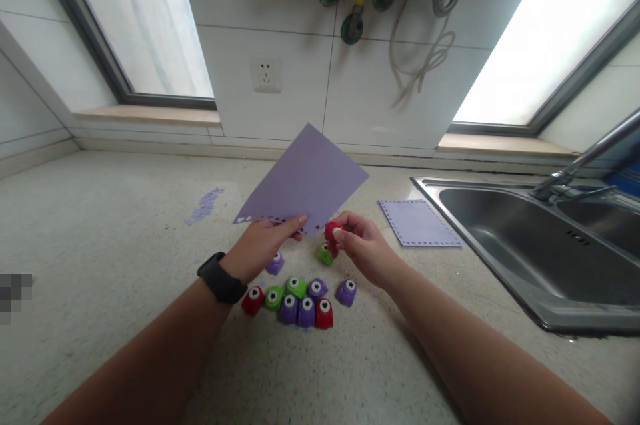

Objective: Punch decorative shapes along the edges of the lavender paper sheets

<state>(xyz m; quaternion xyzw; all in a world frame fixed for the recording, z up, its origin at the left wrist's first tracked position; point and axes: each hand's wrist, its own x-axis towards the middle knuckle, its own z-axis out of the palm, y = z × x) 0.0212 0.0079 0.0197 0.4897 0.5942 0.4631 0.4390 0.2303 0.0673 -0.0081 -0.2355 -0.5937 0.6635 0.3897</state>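
My left hand [265, 245] pinches the lower edge of a purple paper sheet [307, 178] and holds it up over the counter; small shapes are punched along that edge. My right hand [363, 245] is closed around a small red paper punch [333, 230] at the sheet's lower right corner. Below my hands a cluster of several small red, green and purple punches [300, 301] sits on the speckled counter [125, 245]. One more green punch [325, 255] and a purple punch [275, 265] lie just under my hands.
A second purple sheet [417, 221] with punched borders lies flat beside the steel sink [540, 251] at the right. Purple paper scraps [205, 205] are scattered at the left. A wall socket [265, 73], hoses and two windows are behind the counter.
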